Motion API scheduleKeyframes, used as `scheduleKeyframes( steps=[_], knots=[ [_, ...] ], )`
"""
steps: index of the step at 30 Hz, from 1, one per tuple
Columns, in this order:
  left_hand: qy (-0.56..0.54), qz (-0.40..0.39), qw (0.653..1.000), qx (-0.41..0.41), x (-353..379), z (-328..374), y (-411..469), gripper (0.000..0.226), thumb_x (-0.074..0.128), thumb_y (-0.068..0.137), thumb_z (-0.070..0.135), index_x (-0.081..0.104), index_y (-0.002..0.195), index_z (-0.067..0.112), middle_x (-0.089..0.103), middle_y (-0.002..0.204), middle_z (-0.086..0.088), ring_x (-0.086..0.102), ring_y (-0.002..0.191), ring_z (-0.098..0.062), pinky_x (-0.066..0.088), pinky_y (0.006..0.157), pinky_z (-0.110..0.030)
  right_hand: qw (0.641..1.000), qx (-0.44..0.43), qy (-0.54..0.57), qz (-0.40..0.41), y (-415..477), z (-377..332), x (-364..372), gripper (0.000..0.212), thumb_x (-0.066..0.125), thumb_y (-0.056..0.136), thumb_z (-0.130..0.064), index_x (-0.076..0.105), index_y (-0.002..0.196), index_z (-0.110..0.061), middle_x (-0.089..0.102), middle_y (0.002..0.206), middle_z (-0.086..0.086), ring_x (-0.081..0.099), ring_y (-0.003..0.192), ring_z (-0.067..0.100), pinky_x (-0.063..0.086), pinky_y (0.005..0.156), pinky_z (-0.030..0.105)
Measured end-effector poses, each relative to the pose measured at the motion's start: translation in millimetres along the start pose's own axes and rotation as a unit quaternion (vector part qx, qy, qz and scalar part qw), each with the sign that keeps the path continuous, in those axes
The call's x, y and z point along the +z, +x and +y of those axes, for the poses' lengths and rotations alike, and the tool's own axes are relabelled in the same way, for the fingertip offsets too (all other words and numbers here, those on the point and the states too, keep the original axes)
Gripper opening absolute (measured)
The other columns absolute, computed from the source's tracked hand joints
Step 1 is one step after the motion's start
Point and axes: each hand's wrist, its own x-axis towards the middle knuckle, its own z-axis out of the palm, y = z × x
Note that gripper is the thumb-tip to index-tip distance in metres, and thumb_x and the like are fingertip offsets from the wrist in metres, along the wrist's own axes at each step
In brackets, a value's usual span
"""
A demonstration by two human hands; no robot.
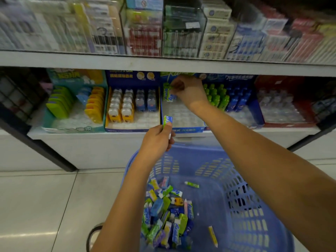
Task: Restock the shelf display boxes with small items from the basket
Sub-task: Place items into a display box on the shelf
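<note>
A blue plastic basket (241, 206) sits on the floor below me, with several small green, blue and yellow packets (166, 211) piled in its left part. My left hand (156, 140) is above the basket's far rim, shut on a small green and blue packet (167, 120). My right hand (189, 91) reaches into the blue display box (183, 130) on the lower shelf, pinching a green packet (168, 88) at the box's back left, next to a few standing packets (170, 97). Most of that box's clear tray shows bare slots.
Neighbouring display boxes hold yellow and blue dispensers (125, 106), green and yellow cases (60, 104), and green and blue tubes (223, 97). An upper shelf (163, 60) overhangs the boxes. Black shelf brackets (45, 148) flank the unit. Tiled floor lies left.
</note>
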Motion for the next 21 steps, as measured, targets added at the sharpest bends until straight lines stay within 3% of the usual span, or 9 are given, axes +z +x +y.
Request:
scheduleKeyframes(
  steps=[6,9,21],
  knots=[
    [-0.005,-0.002,1.000,-0.004,-6.2,0.7,1.3,0.042,0.040,0.100,0.038,0.059,0.069,0.017,0.056,0.060,0.002,0.048,0.050,-0.012,0.042,0.054,-0.025,0.997,0.028,0.065,0.038,11.5,6.7,10.2,0.021,0.073,0.078,-0.007,0.069,0.098,-0.001,0.071,0.096,0.012,0.061,0.084,0.011,0.042,0.069,0.002],
    [0.000,-0.016,1.000,0.002,-4.2,0.1,2.0,0.042,0.040,0.100,0.039,0.059,0.070,0.017,0.055,0.061,0.002,0.048,0.052,-0.012,0.043,0.055,-0.027,0.996,0.030,0.081,0.027,13.1,4.8,12.5,0.021,0.073,0.078,-0.007,0.069,0.098,0.000,0.070,0.095,0.012,0.062,0.085,0.012,0.044,0.072,0.006],
    [-0.009,-0.021,1.000,-0.010,-6.3,-2.3,4.3,0.039,0.040,0.100,0.036,0.060,0.072,0.018,0.056,0.063,0.002,0.049,0.052,-0.011,0.042,0.053,-0.023,0.996,0.021,0.083,-0.028,21.4,1.5,8.7,0.021,0.072,0.079,-0.007,0.069,0.100,-0.001,0.066,0.096,0.005,0.056,0.085,0.006,0.039,0.065,-0.005]
  ],
)
